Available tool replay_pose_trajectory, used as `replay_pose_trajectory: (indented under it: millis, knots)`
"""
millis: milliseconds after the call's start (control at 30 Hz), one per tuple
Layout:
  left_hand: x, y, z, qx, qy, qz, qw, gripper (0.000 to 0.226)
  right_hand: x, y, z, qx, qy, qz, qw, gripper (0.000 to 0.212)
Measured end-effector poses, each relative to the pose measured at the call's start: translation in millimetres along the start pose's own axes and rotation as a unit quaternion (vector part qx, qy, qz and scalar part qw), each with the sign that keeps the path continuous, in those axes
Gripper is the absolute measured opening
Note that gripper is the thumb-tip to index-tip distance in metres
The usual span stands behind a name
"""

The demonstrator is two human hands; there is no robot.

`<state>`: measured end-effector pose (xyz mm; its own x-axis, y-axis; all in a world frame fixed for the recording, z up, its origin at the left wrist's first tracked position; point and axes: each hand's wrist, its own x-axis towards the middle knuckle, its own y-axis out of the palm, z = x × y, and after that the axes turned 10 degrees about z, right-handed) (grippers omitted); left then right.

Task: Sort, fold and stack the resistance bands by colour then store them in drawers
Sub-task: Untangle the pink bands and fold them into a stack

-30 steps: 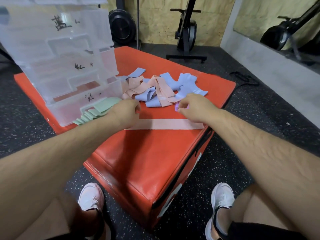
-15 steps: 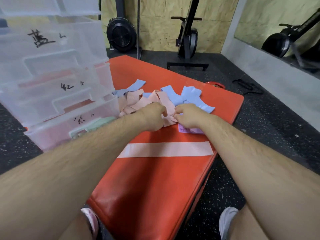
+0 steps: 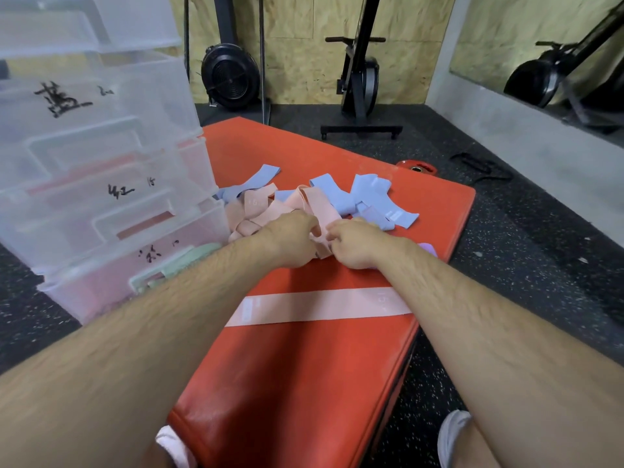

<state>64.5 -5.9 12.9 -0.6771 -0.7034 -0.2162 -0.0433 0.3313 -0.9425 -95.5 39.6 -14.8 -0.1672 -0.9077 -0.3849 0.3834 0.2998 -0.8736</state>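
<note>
The red padded surface (image 3: pixel 304 383) fills the middle of the frame. At the upper left, a translucent plastic drawer unit (image 3: pixel 101 197) with handwritten labels is stood on it, and pale green bands (image 3: pixel 189 261) are seen in its open bottom drawer. A heap of pink and blue fabric resistance bands (image 3: pixel 368 197) is piled at the centre, just right of the drawers. Below the heap and apart from it, a flat pink band (image 3: pixel 320 305) is laid straight across the surface. The left hand (image 3: pixel 290 238) and right hand (image 3: pixel 354 246) are met at the heap's near edge, the fingers of each curled round a loose pink band (image 3: pixel 322 246) between them. A purple band (image 3: pixel 427 248) is partly hidden beneath the right wrist.

The step is judged to be freeing this loose pink band. It is best drawn slowly toward the bottom of the frame, so that blue loops crossing it are not dragged along. Twists should be smoothed out before it is flattened and laid, edges matched, on the flat pink band.
</note>
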Motion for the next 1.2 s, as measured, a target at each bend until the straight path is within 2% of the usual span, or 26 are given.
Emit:
replay_pose_trajectory:
  millis: [167, 300, 400, 500, 600, 667, 733, 833, 900, 967, 1033, 1100, 1167, 1200]
  knots:
    - [-7, -3, 2, 0.011, 0.001, -0.013, 1.0, 0.032, 0, 4, 2, 0.014, -0.003, -0.014, 1.0, 0.019]
    - [-6, -4, 9, -0.026, 0.008, -0.034, 0.999, 0.028, -7, -8, -2, 0.015, -0.04, -0.068, 0.997, 0.034]
    - [-5, -12, 10, -0.099, 0.028, -0.102, 0.989, 0.032, -22, -30, 7, 0.038, -0.13, -0.122, 0.983, 0.035]
    - [-7, -30, 3, -0.151, 0.039, -0.172, 0.973, 0.047, -46, -56, 18, 0.077, -0.195, -0.173, 0.962, 0.039]
    - [-8, -43, -4, -0.238, 0.067, -0.2, 0.948, 0.054, -66, -71, 24, 0.1, -0.267, -0.218, 0.933, 0.042]
    - [-11, -48, -6, -0.257, 0.077, -0.223, 0.937, 0.043, -75, -74, 29, 0.106, -0.297, -0.227, 0.922, 0.039]
    - [-16, -52, -9, -0.269, 0.097, -0.252, 0.924, 0.022, -81, -72, 33, 0.112, -0.315, -0.229, 0.914, 0.037]
    - [-21, -56, -14, -0.304, 0.106, -0.285, 0.903, 0.002, -86, -67, 36, 0.175, -0.321, -0.239, 0.9, 0.041]
    - [-23, -58, -17, -0.335, 0.093, -0.293, 0.891, 0.004, -87, -67, 37, 0.24, -0.302, -0.275, 0.88, 0.043]
    - [-27, -60, -19, -0.379, 0.091, -0.284, 0.876, 0.006, -83, -66, 35, 0.27, -0.262, -0.299, 0.877, 0.045]
    - [-34, -62, -22, -0.409, 0.106, -0.271, 0.865, 0.006, -79, -65, 32, 0.309, -0.241, -0.249, 0.886, 0.047]
    - [-41, -64, -23, -0.414, 0.118, -0.268, 0.862, 0.007, -78, -64, 30, 0.338, -0.244, -0.199, 0.887, 0.028]
    - [-46, -66, -24, -0.404, 0.115, -0.269, 0.867, 0.005, -81, -65, 33, 0.338, -0.253, -0.199, 0.885, 0.011]
    - [-48, -67, -23, -0.395, 0.113, -0.268, 0.872, 0.005, -81, -64, 34, 0.333, -0.256, -0.206, 0.884, 0.01]
